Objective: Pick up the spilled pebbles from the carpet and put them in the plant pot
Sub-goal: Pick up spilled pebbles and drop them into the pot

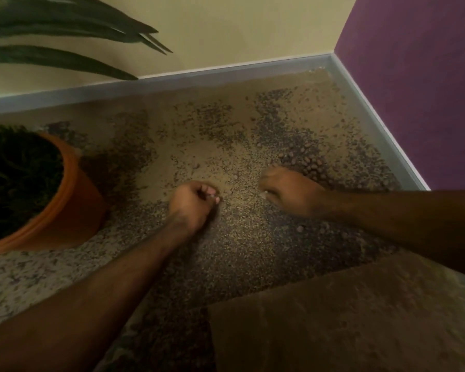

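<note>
Brownish pebbles (pixel 308 162) lie in a loose cluster on the speckled carpet (pixel 226 135), just beyond my right hand. Single pebbles (pixel 235 177) lie between my hands, and another pebble (pixel 300 229) sits under my right forearm. My left hand (pixel 193 202) is curled into a fist at mid-carpet and seems to hold small pebbles inside its fingers. My right hand (pixel 287 189) is knuckles up, with its fingers curled down onto the carpet. Its fingertips are hidden. The orange plant pot (pixel 73 200) stands at the left, about a forearm's length from my left hand.
A grey skirting board (pixel 199 76) runs along the cream wall and the purple wall (pixel 414 89), closing the corner. Dark plant leaves (pixel 65 30) hang over the upper left. A brown fabric surface (pixel 346 318), perhaps my knee, fills the lower right.
</note>
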